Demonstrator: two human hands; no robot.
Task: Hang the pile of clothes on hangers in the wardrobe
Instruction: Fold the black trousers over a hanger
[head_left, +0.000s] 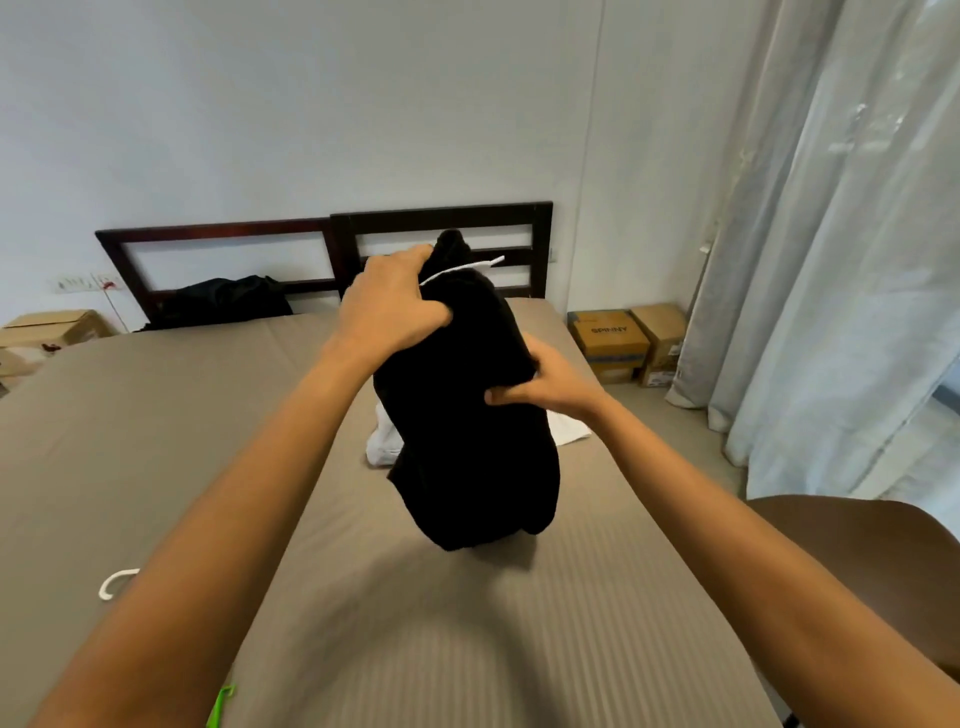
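**Both hands clamp black garment above bed**

The left hand (392, 306) is closed over the top of a black garment (467, 441), fingers curled into the cloth just beside a thin white hanger (462, 267) that pokes out near the garment's upper end. The right hand (545, 384) pinches the garment's right edge lower down, thumb laid flat on the near face and fingers hidden behind the fabric. Both bare arms reach forward, the left raised higher than the right. The garment hangs bunched between the hands, its lower end close to the taupe bed (156, 415). A white cloth (382, 441) lies on the sheet behind it. A white hook (117, 582) and a green hanger (221, 704) rest near the left forearm.
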